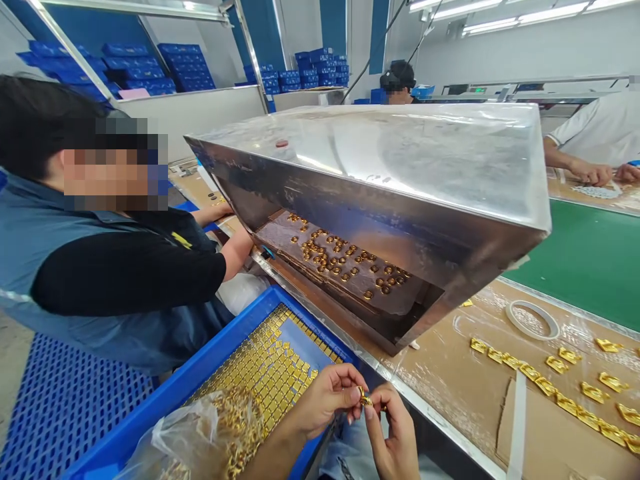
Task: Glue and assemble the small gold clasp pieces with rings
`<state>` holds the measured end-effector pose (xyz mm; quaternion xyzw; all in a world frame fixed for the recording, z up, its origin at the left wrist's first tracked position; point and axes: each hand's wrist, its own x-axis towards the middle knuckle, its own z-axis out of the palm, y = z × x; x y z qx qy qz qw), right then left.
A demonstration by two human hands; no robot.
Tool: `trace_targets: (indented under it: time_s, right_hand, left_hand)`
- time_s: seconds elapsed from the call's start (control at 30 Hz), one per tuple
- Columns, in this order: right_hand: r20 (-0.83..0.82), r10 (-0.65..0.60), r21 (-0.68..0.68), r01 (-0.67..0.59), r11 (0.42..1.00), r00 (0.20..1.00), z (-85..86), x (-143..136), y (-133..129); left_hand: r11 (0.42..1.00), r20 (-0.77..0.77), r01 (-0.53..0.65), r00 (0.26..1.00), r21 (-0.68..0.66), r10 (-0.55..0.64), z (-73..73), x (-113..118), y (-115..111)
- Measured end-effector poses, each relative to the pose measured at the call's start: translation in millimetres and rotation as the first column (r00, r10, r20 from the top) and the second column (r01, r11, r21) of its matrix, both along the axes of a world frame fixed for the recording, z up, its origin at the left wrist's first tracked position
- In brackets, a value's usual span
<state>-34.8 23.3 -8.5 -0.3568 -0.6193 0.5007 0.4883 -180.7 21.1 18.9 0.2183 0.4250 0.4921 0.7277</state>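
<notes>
My left hand (325, 400) pinches one end of a small gold piece (364, 398) between thumb and fingers, above the right corner of a blue tray. My right hand (393, 427) closes on the other side of the same piece, close beside the left. Below and to the left, the blue tray (165, 393) holds rows of flat gold pieces (270, 380). A clear plastic bag (185, 433) full of small gold parts lies over the near part of the tray, partly behind my left forearm.
A large metal hood (380, 153) covers round gold parts (325, 253). Gold pieces (545, 385) line the bench at right, near a tape roll (532, 320). A person (125, 267) sits close at left; others work behind.
</notes>
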Motion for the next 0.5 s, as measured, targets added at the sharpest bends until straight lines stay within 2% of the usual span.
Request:
trace_targets:
  time_s: [0.1, 0.17, 0.27, 0.37, 0.43, 0.5]
  right_hand:
    - [0.037, 0.0, 0.075, -0.003, 0.997, 0.999, -1.4, 4.1, 3.2]
    - [0.065, 0.018, 0.121, -0.026, 0.992, 0.998, -3.3, 7.2, 5.7]
    - [0.089, 0.062, 0.182, -0.077, 0.98, 0.994, -3.4, 10.6, 9.0]
    - [0.083, 0.047, 0.192, -0.063, 0.979, 0.995, 1.9, 11.3, 10.8]
    - [0.077, 0.003, 0.192, -0.018, 0.981, 0.997, 7.1, 10.7, 11.5]
    - [0.083, -0.028, 0.204, 0.01, 0.979, 0.996, 12.0, 10.2, 12.1]
  left_hand:
    - [1.0, 0.028, 0.0, 1.0, -0.03, 0.001, -5.2, 3.2, -0.3]
    - [0.999, -0.026, -0.013, 1.0, -0.03, 0.012, -5.5, 4.0, 0.9]
    - [1.0, -0.124, -0.005, 0.992, -0.01, 0.004, -0.4, 3.4, 3.4]
    - [0.999, -0.188, -0.02, 0.982, 0.042, 0.028, 6.6, 2.8, 4.6]
    - [0.998, -0.176, -0.025, 0.984, 0.049, 0.034, 9.2, 3.3, 4.1]
    - [1.0, -0.073, -0.029, 0.997, -0.008, 0.028, 8.8, 4.6, 2.9]
